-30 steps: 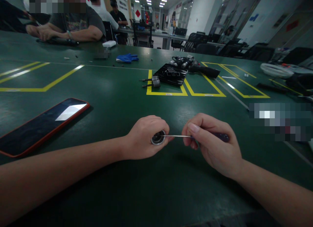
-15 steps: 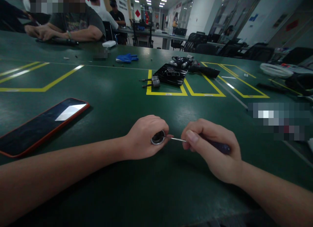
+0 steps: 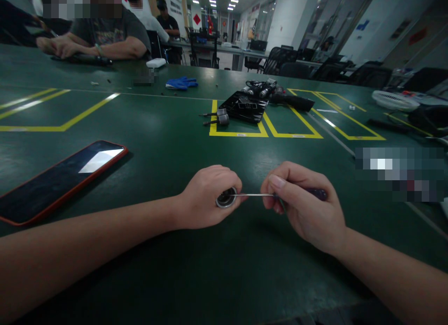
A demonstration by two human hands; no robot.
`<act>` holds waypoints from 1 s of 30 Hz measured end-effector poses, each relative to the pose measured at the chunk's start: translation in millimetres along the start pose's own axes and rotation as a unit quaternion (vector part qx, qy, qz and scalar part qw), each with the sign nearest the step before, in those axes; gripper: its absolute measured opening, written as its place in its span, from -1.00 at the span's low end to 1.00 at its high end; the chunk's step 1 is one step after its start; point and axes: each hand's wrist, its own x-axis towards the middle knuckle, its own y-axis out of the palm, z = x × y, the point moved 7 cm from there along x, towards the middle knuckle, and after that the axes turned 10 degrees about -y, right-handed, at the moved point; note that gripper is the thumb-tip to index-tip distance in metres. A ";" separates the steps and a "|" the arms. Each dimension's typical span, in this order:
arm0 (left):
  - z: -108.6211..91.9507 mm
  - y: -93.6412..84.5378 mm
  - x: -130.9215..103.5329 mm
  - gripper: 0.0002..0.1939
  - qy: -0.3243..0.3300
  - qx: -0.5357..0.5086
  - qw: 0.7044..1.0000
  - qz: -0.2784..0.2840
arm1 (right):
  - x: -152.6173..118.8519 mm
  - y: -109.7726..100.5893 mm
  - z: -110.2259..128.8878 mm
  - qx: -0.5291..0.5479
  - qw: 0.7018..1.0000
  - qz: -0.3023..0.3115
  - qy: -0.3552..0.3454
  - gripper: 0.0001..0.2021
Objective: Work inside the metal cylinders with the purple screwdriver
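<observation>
My left hand is closed around a small round metal part with a silver rim and a dark hollow inside. Most of that part is hidden by the fingers and palm. In my right hand is a screwdriver, its dark handle partly covered by the fingers. The thin metal shaft points left, and its tip reaches into the opening of the round part. What the tip touches inside is too dark to make out.
A phone in an orange case lies at the left. Ahead are two small cylindrical parts, a glossy black sheet, a black tool-like piece and a blue glove. Across the green table, a person's hands rest by a dark object.
My right hand has shifted slightly upward, bringing the screwdriver from a slant to nearly level. The grip on the handle has changed a little. My left hand stays in place.
</observation>
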 end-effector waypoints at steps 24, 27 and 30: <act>-1.6 -1.0 1.8 -0.86 0.007 0.012 1.000 0.000 | -5.2 8.5 25.1 -0.148 0.980 0.055 -0.119 -0.81; -1.5 -1.4 2.4 -0.85 0.004 0.013 1.000 -0.002 | -4.8 9.4 26.1 -0.163 0.978 0.063 -0.116 -0.83; -1.2 -1.5 2.6 -0.85 0.004 0.009 1.000 0.001 | -5.1 8.3 25.7 -0.162 0.978 0.056 -0.122 -0.83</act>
